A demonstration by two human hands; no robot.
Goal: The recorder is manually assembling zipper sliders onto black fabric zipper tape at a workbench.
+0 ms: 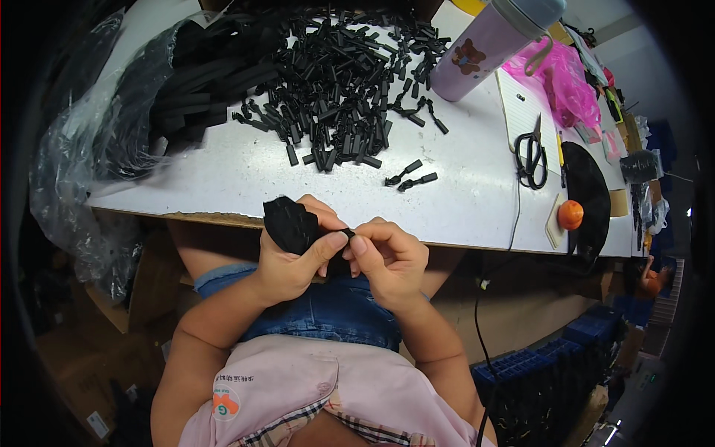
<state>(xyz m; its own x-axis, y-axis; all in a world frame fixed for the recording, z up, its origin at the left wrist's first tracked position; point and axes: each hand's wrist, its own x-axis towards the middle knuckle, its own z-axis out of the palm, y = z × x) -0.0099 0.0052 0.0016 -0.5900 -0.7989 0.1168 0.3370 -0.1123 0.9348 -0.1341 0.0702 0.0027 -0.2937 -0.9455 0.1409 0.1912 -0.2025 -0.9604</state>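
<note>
Just off the table's front edge, above my lap, both my hands meet on a piece of black fabric (290, 226). Its wide part stands up from my left hand (296, 257), whose fingers are closed on it. My right hand (389, 261) pinches the narrow end of the same piece, fingertips almost touching those of the left. What exactly sits between the fingertips is too small to make out. Two small black cord pulls (408, 176) lie on the table a little beyond my hands.
A large heap of black cord pulls (335, 93) covers the table's back middle. Clear plastic bags (134, 119) with black strips lie left. A lilac tumbler (484, 56) stands behind right. Scissors (531, 160), an orange fruit (570, 214) and a pink bag (562, 86) are at right.
</note>
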